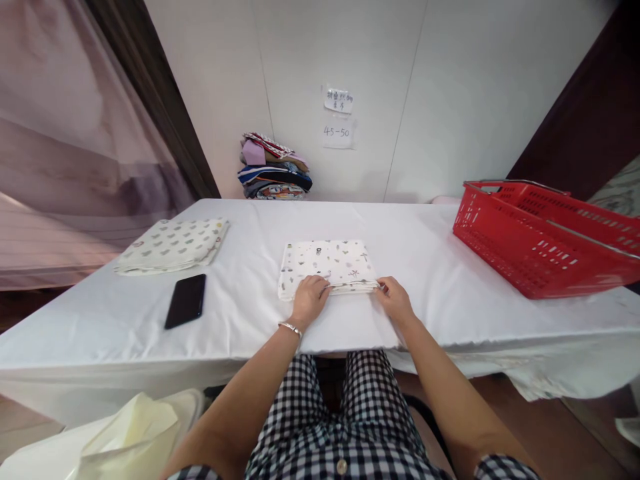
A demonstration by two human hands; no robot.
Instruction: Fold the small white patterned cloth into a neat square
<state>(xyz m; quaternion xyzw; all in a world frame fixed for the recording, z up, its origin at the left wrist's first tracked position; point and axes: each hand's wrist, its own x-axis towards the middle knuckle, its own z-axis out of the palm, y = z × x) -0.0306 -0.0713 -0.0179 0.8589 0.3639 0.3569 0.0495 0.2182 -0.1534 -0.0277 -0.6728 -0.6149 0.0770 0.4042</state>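
Observation:
A folded white cloth with a small scattered print lies on the table in front of me, its layers stacked along the near edge. My left hand is at the near edge, left of the middle, fingers closed over the fold and partly hidden. At the near right corner, my right hand pinches the layered edge between thumb and fingers. Another folded white cloth, with a grey pattern, rests farther left.
A black phone lies left on the white-covered table. At the right stands a red plastic basket. Piled fabrics sit beyond the table's far edge, by a wall with paper notes. A pale yellow bag is low at the left.

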